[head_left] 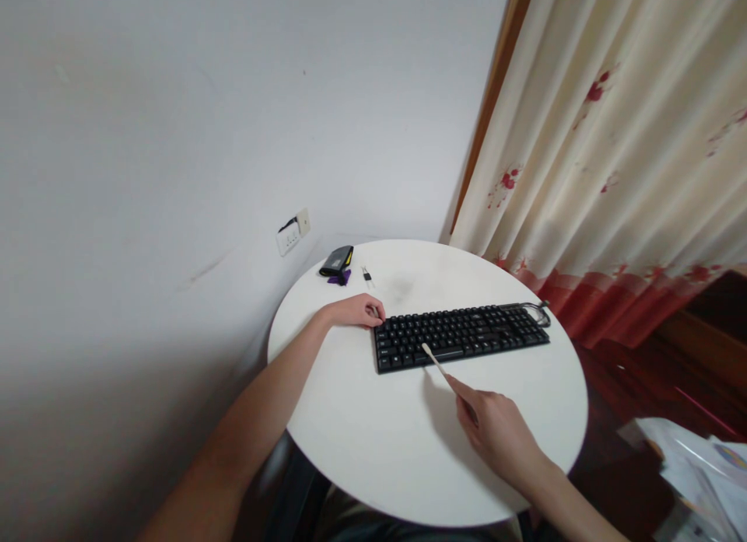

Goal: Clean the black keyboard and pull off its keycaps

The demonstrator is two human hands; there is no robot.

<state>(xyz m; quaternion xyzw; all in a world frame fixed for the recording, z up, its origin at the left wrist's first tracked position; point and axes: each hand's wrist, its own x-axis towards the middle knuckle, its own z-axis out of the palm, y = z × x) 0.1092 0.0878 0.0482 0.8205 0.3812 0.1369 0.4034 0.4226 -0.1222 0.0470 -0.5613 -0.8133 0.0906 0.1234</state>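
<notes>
A black computer keyboard (461,336) lies on the round white table (373,425), slightly slanted, its cable bunched at the far right corner. My left hand (359,310) rests on the tabletop with fingers curled closed at the keyboard's upper left corner, gripping its edge. Between the closed fingers of my right hand (496,425) is a slim white toothbrush (433,357). Its head is over the lower left-middle keys, close above or touching them; the bristles are too small to make out.
Toward the back left of the table sit a dark grey pouch (337,260) with yellow trim, a purple item (340,278) and a small black-and-white object (367,276). The wall with a socket (288,239) borders the left. A curtain (583,176) hangs behind right; papers (700,472) lie lower right.
</notes>
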